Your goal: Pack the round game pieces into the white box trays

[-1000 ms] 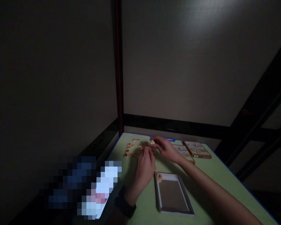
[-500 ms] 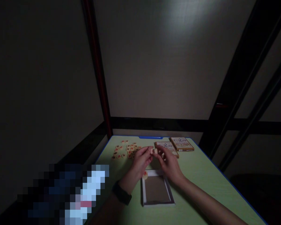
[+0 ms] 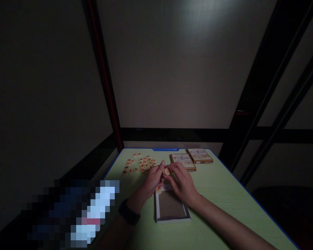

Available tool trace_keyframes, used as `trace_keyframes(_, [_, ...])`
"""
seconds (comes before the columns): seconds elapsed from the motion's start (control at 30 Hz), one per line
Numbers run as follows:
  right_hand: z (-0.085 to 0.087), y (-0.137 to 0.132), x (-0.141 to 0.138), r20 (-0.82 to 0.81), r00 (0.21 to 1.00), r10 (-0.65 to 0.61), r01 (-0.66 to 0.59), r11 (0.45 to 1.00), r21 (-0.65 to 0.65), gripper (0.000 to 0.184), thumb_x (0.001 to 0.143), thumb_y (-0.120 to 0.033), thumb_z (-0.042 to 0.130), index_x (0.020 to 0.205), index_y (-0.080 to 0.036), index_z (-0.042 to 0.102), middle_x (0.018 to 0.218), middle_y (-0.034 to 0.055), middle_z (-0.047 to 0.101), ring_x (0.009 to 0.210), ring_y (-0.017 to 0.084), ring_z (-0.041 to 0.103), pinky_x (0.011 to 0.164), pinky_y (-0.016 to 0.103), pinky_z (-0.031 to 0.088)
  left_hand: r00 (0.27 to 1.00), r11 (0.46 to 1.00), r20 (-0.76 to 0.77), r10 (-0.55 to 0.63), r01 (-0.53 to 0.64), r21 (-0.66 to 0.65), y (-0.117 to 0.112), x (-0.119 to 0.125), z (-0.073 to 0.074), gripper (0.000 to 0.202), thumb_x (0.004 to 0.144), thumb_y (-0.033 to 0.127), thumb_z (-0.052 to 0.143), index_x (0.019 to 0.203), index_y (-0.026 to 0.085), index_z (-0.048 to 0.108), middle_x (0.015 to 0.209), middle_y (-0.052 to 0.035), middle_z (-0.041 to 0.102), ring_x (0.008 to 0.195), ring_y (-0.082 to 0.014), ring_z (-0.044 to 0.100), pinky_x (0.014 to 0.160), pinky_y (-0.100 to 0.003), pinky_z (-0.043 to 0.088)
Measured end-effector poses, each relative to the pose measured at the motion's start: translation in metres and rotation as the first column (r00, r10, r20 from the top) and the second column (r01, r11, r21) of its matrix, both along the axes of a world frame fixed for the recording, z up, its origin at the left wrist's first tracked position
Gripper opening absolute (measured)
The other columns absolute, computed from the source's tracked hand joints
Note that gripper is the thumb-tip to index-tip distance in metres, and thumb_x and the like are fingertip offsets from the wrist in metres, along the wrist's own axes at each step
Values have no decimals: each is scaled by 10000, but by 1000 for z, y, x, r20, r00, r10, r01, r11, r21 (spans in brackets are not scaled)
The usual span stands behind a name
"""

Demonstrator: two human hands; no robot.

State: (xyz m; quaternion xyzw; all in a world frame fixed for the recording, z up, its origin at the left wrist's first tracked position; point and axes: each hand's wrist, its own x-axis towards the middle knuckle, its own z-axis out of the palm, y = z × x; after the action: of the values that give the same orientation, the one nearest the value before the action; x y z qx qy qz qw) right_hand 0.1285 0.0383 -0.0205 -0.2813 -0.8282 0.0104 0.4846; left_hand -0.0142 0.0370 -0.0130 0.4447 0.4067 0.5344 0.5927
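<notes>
Both hands meet above the far edge of a shallow open box (image 3: 156, 208) with a brown bottom and pale rim. Between them is a round Chinese chess piece (image 3: 166, 172), its red-marked face showing. My left hand (image 3: 153, 177) is closed at the piece's left side, thumb raised. My right hand (image 3: 182, 182) pinches the same piece from the right with thumb and fingers. Whether further pieces are hidden in the left fingers, I cannot tell. Another chess piece (image 3: 159, 190) with a red mark lies in the box's far left corner, just below my left hand.
Many loose chess pieces (image 3: 145, 160) lie on the green table (image 3: 224, 208) beyond my left hand. Two flat printed boxes (image 3: 183, 159) (image 3: 199, 155) lie at the back right. A wall panel (image 3: 172, 86) rises behind the table. A pixelated patch covers the lower left.
My hands have drawn slightly nearer and lower, toward the box's far edge. The held piece has turned so its red-marked face shows. The whole view has shifted a little.
</notes>
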Motion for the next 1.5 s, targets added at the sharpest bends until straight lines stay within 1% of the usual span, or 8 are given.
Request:
trace_keyframes(0.63, [15, 4, 11, 238, 971, -8, 13, 1000, -19, 172, 952, -329, 524, 1012, -176, 574, 981, 105, 589, 888, 226, 568, 773, 348, 494, 953, 997, -303, -28, 47, 55, 4, -7, 0, 588, 768, 770, 477, 674, 190, 495, 565, 52, 420, 499, -91, 384, 488, -224, 293])
trace_keyframes(0.73, [26, 0, 15, 400, 916, -2, 44, 994, -95, 191, 950, -341, 524, 987, -167, 592, 945, 96, 611, 845, 214, 582, 734, 319, 470, 841, 975, -510, 182, -86, 206, 9, -18, 6, 508, 900, 606, 358, 656, 194, 530, 600, 11, 511, 560, -131, 467, 563, -255, 357])
trace_keyframes(0.8, [29, -3, 16, 549, 834, 53, 58, 981, -183, 163, 929, -324, 554, 929, -169, 605, 882, 74, 630, 776, 199, 592, 680, 295, 444, 652, 931, -681, 333, -116, 345, 10, -28, 11, 346, 912, 391, 373, 683, 205, 553, 660, 0, 568, 665, -154, 529, 660, -268, 386])
trace_keyframes(0.87, [28, -7, 15, 651, 749, 125, 59, 966, -253, 115, 894, -282, 591, 883, -170, 612, 845, 63, 648, 735, 190, 602, 651, 283, 422, 464, 922, -815, 347, -13, 386, 8, -39, 15, 196, 831, 241, 435, 667, 210, 538, 693, 2, 584, 728, -161, 537, 707, -271, 376])
trace_keyframes(0.93, [21, -10, 11, 694, 703, 156, 65, 957, -281, 76, 872, -233, 596, 883, -162, 621, 858, 74, 667, 748, 198, 620, 657, 285, 420, 375, 932, -888, 264, 138, 336, 3, -49, 16, 97, 754, 187, 483, 674, 209, 533, 720, 9, 578, 758, -163, 528, 714, -271, 365])
trace_keyframes(1.07, [9, -14, 2, 702, 698, 143, 110, 947, -302, 119, 878, -201, 554, 946, -141, 630, 933, 113, 690, 819, 222, 648, 704, 299, 438, 441, 889, -898, 17, 403, 215, -4, -60, 12, 108, 729, 213, 529, 827, 216, 575, 831, 16, 576, 833, -169, 528, 735, -265, 372])
trace_keyframes(1.17, [5, -14, -1, 675, 723, 145, 123, 935, -333, 157, 872, -167, 528, 991, -130, 624, 969, 127, 692, 859, 224, 654, 730, 297, 442, 394, 876, -915, -82, 467, 123, -4, -59, 9, 234, 664, 231, 614, 893, 222, 568, 873, 15, 568, 857, -184, 518, 715, -265, 376])
trace_keyframes(1.5, [3, -13, -1, 593, 793, 144, 164, 886, -434, 237, 838, -142, 536, 1075, -153, 547, 955, 107, 709, 825, 218, 663, 639, 267, 379, 289, 890, -956, -55, 448, 84, -1, -52, -1, 329, 569, 260, 700, 847, 205, 533, 847, -6, 573, 814, -200, 529, 661, -273, 375])
